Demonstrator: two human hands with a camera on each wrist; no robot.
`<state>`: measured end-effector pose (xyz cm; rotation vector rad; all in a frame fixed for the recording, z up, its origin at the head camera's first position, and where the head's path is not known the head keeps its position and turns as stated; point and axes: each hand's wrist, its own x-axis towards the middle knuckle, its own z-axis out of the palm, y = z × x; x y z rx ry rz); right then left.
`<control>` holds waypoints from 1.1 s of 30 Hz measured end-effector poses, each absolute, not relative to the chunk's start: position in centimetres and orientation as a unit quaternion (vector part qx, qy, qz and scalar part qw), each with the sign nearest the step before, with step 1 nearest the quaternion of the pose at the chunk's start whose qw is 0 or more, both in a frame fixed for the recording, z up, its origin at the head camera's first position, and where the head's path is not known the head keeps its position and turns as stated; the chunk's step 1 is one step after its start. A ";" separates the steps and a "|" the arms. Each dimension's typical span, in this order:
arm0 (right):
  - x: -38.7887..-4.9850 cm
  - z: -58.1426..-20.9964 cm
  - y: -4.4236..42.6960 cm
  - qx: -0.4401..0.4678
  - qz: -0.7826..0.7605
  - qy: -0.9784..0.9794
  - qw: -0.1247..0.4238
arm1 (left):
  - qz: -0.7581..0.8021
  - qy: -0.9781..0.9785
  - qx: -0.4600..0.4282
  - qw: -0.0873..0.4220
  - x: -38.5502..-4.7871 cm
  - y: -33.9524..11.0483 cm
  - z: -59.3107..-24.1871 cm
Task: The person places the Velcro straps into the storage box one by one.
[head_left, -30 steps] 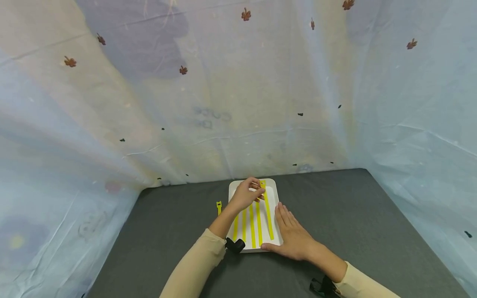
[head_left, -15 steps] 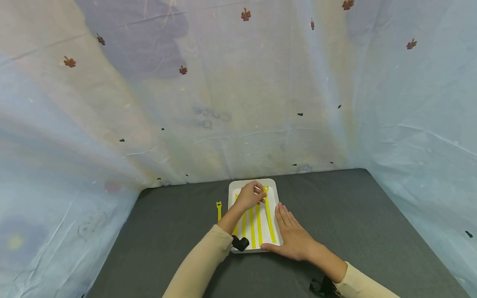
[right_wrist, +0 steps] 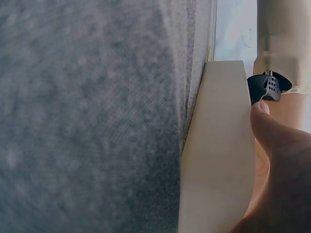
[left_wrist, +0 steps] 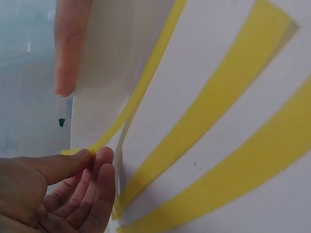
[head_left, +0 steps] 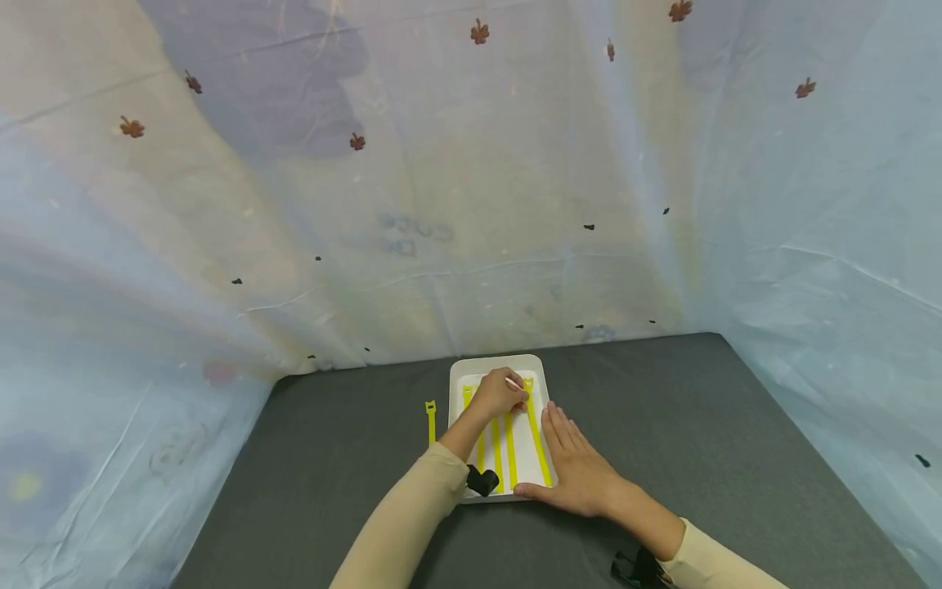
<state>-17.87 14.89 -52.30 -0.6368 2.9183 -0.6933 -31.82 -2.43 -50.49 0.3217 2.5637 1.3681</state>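
A white rectangular tray [head_left: 500, 362] holds several yellow hook-and-loop cable ties [head_left: 511, 450] lying lengthwise side by side. Over its right part, my left hand [head_left: 500, 397] pinches the far end of the rightmost cable tie [head_left: 540, 450] between thumb and fingers. In the left wrist view that pinched tie [left_wrist: 146, 87] curves up beside the tray's side wall, and flat ties [left_wrist: 214, 102] lie farther right. My right hand [head_left: 581, 470] rests along the tray's near right corner with straight fingers. The thumb [right_wrist: 262, 114] touches the tray's edge [right_wrist: 218, 145] in the right wrist view.
Another yellow cable tie [head_left: 432, 421] lies on the dark grey cloth-covered table [head_left: 353, 483], left of the tray. A pale patterned sheet [head_left: 471, 270] hangs behind and at both sides. My left forearm [head_left: 412, 515] crosses the tray's near left part.
My left hand has moved toward me and slightly right, lowering the pinched cable tie along the tray's right side. The right hand keeps its place.
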 end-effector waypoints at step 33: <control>-17.8 -52.5 14.8 -0.209 -0.228 0.950 0.038 | 0.460 0.876 0.082 0.120 -32.0 -1.6 -50.9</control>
